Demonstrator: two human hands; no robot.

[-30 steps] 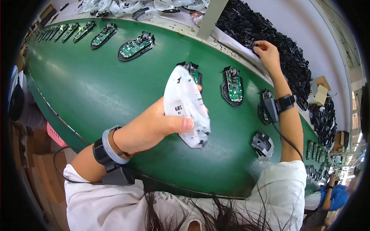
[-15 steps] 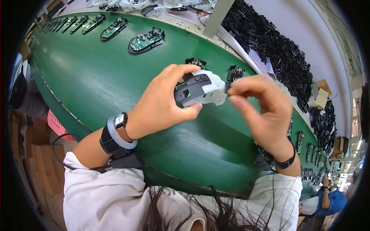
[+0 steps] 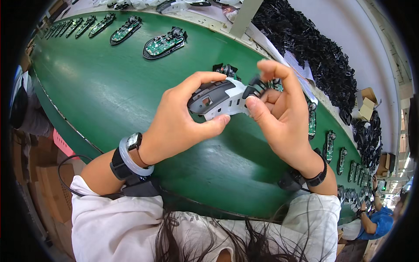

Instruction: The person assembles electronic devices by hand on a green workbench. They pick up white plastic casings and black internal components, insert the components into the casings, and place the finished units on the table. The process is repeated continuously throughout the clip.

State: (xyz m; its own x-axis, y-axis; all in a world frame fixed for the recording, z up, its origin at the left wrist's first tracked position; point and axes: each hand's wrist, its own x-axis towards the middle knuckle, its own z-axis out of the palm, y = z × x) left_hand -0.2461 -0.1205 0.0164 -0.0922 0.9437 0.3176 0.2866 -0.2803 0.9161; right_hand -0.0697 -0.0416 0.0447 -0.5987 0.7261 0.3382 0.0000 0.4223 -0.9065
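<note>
My left hand point(image 3: 168, 120) is closed around a grey-and-white computer mouse top shell point(image 3: 220, 99), thumb along its near side and fingers over the far side. At the shell's right end, my right hand point(image 3: 288, 129) holds a small black plastic piece point(image 3: 252, 91) against the thumb. Its index finger is raised and slightly blurred. The black piece touches or nearly touches the shell; I cannot tell if it is seated. Just beyond the shell stands a mouse base point(image 3: 227, 70) with a scroll wheel, partly hidden.
Mouse bases with green circuit boards point(image 3: 164, 43) line the far left of the green table point(image 3: 109, 83); more point(image 3: 330, 144) run down the right. A heap of small black parts point(image 3: 305, 56) lies beyond the edge. A person in blue point(image 3: 379, 222) works at lower right.
The black piece has turned and now shows more fully beside the shell. My right index finger has lifted away from the thumb. The shell has tilted and shifted slightly left.
</note>
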